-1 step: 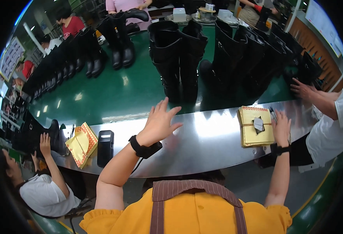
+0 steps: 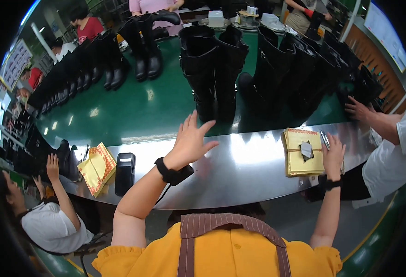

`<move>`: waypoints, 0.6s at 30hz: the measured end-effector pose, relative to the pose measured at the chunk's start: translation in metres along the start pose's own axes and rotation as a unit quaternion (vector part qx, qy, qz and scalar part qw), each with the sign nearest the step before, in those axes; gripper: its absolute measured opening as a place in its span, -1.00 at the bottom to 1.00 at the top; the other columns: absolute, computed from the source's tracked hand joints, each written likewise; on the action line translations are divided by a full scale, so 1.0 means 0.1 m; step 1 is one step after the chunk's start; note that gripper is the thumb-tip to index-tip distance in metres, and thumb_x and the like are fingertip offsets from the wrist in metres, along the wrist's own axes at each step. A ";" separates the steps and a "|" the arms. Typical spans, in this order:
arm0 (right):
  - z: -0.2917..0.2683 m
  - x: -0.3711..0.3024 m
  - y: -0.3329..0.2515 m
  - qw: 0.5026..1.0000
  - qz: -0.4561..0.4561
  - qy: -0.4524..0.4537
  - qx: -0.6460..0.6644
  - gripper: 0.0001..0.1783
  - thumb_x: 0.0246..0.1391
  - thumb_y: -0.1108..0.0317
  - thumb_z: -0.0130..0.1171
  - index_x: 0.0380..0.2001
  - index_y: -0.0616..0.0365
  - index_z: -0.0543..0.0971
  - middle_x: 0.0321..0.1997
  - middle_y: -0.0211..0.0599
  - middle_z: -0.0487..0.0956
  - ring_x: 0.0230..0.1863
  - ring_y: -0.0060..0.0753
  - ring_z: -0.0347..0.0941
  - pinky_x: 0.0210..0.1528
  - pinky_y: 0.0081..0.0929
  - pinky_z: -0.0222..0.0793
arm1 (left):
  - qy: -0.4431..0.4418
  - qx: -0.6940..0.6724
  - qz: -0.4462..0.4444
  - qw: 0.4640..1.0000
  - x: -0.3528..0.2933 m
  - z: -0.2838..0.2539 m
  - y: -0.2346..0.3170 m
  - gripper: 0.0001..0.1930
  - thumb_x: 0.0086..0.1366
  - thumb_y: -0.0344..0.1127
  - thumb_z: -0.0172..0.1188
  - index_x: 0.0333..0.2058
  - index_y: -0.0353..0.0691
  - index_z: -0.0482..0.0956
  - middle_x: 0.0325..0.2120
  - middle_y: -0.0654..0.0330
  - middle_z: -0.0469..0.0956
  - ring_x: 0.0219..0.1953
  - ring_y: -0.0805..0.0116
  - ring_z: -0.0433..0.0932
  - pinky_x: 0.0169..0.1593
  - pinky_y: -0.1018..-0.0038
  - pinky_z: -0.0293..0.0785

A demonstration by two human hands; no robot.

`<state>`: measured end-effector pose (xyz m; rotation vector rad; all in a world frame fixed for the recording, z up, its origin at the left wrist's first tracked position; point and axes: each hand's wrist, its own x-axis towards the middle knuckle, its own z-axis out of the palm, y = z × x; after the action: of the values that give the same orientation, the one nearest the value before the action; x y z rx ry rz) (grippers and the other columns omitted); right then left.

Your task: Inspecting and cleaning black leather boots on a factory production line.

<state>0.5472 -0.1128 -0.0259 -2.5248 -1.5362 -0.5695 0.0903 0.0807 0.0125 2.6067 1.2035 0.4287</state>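
A pair of tall black boots [image 2: 206, 74] stands upright on the green table, toes toward me. My left hand [image 2: 190, 142] hovers just in front of them over the metal edge strip, fingers spread, holding nothing. At the right, my right hand [image 2: 334, 154] is beside a stack of yellow printed paper sheets [image 2: 301, 166], tied with a thin band. A small whitish piece [image 2: 306, 149] lies on the stack. My right fingers close around a slim pointed metal tool [image 2: 324, 138], whose exact kind is unclear.
More black boots [image 2: 299, 69] crowd the right side; a long row of boots [image 2: 83, 64] runs along the left. On the metal strip [image 2: 240, 161] lie a black phone-like device [image 2: 125, 174] and more yellow sheets [image 2: 97, 168]. Co-workers [image 2: 55, 226] [image 2: 392, 147] flank me.
The metal tool at my right hand has tilted slightly; its two prongs showed apart earlier. My left hand has barely moved. The whole view has shifted a little.
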 end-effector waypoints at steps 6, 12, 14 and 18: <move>-0.33 -0.55 -0.75 0.928 0.072 0.150 0.333 -0.83 0.15 0.43 0.16 -0.22 0.27 0.59 -0.31 -0.19 0.58 -0.26 -0.09 0.48 0.16 -0.10 0.31 | 0.238 -0.091 -0.232 0.939 1.00 0.33 0.25 0.18 -0.26 0.37 0.45 0.32 -0.04 0.18 0.34 -0.39 -0.39 0.38 -0.45 -0.32 0.28 -0.33 -0.14; -0.17 -1.07 -1.28 0.945 -0.065 0.130 0.294 -0.89 0.12 0.45 0.18 -0.35 0.29 0.59 -0.42 -0.16 0.58 -0.39 -0.07 0.47 0.02 -0.17 0.40 | 0.361 -0.121 -0.241 0.893 1.53 0.68 -0.05 -0.25 -0.04 0.12 0.42 0.09 -0.16 0.46 0.25 -0.25 0.01 0.26 -0.29 0.07 0.22 -0.10 0.15; -0.15 -1.13 -1.26 0.943 -0.063 0.114 0.306 -0.90 0.12 0.46 0.19 -0.36 0.29 0.59 -0.43 -0.16 0.58 -0.41 -0.09 0.47 -0.05 -0.20 0.42 | 0.459 -0.157 -0.184 0.855 1.52 0.62 -0.27 -0.65 0.14 -0.11 0.33 -0.31 -0.34 0.64 -0.03 -0.19 0.44 -0.10 -0.13 0.45 -0.01 0.15 0.39; -0.21 -1.12 -1.16 0.932 0.003 0.100 0.348 -0.93 0.07 0.51 0.21 -0.36 0.29 0.60 -0.48 -0.18 0.55 -0.44 -0.16 0.46 -0.28 -0.27 0.36 | 0.501 -0.169 -0.204 0.824 1.14 0.19 -0.86 -0.65 0.20 -0.09 0.30 -0.32 -0.33 0.65 -0.29 -0.16 0.58 -0.19 -0.10 0.52 -0.09 0.17 0.42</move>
<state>0.3946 -0.1570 -0.0587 -1.8675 -1.3418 -0.2082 0.1072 0.2210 -0.0155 1.6737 1.6695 1.8406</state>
